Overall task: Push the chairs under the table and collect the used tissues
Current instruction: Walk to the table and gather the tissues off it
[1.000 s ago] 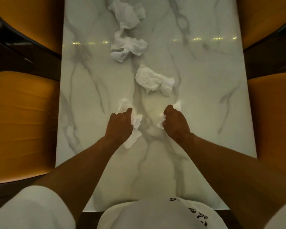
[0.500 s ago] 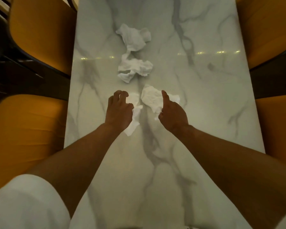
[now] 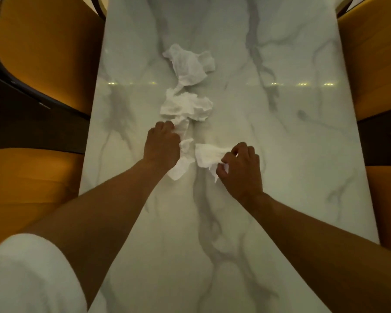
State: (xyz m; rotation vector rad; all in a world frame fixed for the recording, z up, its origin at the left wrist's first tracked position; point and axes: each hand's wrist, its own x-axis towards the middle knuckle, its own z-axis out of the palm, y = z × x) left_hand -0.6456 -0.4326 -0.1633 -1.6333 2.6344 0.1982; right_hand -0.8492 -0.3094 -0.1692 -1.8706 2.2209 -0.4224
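Crumpled white tissues lie along the middle of the white marble table (image 3: 280, 199). My left hand (image 3: 161, 146) is shut on a tissue (image 3: 182, 166) that hangs out below the fist, and its fingertips touch the lower edge of the middle tissue (image 3: 185, 107). My right hand (image 3: 242, 169) is shut on another tissue (image 3: 207, 155) that sticks out to the left of the fingers. The farthest tissue (image 3: 189, 65) lies loose beyond both hands. Orange chairs stand along both long sides of the table.
Orange chair seats flank the table: near left (image 3: 27, 190), far left (image 3: 48, 46), far right (image 3: 375, 59), near right (image 3: 386, 199). Dark floor shows in the gaps between them. My white sleeve (image 3: 29, 276) fills the lower left corner.
My left hand reached forward with its tissue to the middle tissue. My right hand closed on the nearest loose tissue and pulled back a little. The camera has leaned forward over the table.
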